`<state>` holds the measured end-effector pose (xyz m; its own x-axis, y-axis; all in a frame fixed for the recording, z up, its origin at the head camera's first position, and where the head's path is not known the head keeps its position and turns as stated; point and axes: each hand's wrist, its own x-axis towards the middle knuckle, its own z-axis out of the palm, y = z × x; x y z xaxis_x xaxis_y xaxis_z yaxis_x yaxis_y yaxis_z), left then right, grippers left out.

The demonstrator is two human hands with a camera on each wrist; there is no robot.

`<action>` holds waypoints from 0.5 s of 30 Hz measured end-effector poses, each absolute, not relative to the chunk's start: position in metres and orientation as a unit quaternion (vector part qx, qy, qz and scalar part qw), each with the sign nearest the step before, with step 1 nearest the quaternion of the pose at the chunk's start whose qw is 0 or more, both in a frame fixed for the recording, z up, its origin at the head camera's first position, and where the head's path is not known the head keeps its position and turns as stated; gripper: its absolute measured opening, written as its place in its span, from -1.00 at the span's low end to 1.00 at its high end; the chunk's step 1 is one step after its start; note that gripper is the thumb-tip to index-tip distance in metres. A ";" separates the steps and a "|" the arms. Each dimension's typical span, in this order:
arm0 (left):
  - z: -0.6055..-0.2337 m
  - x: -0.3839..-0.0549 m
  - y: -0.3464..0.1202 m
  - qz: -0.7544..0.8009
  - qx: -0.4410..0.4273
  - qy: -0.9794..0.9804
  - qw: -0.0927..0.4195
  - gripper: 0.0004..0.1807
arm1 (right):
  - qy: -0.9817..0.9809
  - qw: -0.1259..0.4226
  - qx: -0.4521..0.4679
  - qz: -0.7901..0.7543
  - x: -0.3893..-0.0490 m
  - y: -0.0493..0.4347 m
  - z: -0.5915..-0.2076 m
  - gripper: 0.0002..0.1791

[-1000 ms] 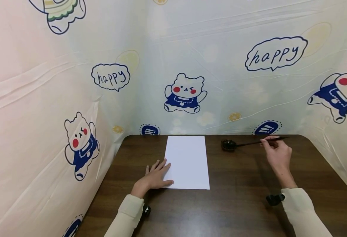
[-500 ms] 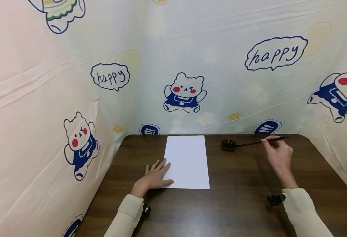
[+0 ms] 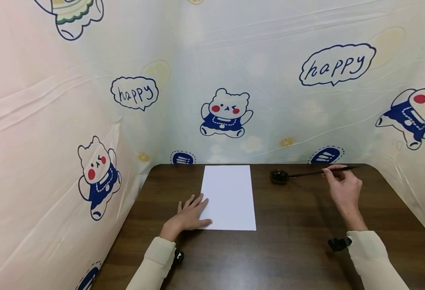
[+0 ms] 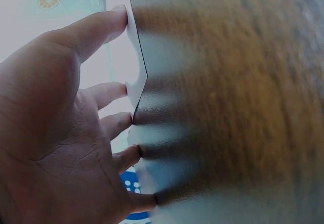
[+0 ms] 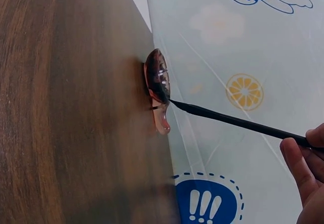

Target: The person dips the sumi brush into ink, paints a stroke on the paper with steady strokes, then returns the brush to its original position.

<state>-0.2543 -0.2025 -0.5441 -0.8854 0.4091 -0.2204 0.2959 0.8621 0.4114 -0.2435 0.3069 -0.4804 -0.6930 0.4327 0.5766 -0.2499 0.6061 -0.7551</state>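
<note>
Dish [image 3: 279,177], dark inside, sits on the table [image 3: 270,257] right of the paper [image 3: 228,197], while my right hand [image 3: 346,192] pinches the brush [image 3: 306,175], tip at the dish's rim, and my left hand [image 3: 186,217], spread, touches the paper's left edge.

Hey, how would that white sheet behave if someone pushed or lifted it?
The white sheet looks thin-edged, so it's probably light and floppy. On the glossy table it might slide easily, though the left hand touching its edge could restrain it.

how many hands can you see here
2. In the head view, the left hand touches the white sheet at its lower left; the right hand, farther right, holds the brush.
</note>
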 end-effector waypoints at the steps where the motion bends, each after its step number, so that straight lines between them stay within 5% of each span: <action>1: -0.548 -0.256 -0.204 0.185 0.185 0.953 0.150 0.09 | -0.806 0.390 -0.055 0.442 -0.244 0.307 -0.480 -0.86; 15: -0.552 -0.256 -0.206 0.194 0.203 0.951 0.133 0.07 | -0.805 0.387 -0.048 0.448 -0.245 0.293 -0.486 -0.84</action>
